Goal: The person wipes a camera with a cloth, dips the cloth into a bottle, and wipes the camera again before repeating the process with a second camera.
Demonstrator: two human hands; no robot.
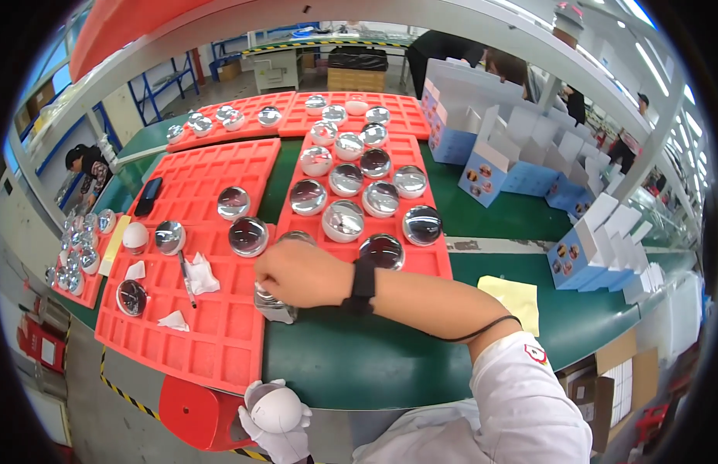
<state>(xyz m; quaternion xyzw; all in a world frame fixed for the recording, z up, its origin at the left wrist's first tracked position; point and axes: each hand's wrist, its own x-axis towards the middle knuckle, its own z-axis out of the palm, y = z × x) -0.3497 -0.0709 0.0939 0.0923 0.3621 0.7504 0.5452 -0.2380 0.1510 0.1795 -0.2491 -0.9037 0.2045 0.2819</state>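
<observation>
My right hand, with a black band at the wrist, reaches in from the lower right. Its fingers are curled closed over a shiny silvery object, mostly hidden beneath them, at the inner edge of the near red tray. Just beyond the knuckles, a clear glossy globe is partly covered. Left of the hand stands another globe with a dark sheen. Several more globes fill the red tray in the middle. My left hand is not visible.
Crumpled white tissue, a black pen and a white ball lie on the near tray. A yellow sheet rests on the green table. Open blue boxes stand at right. A white round-headed figure and red stool are below.
</observation>
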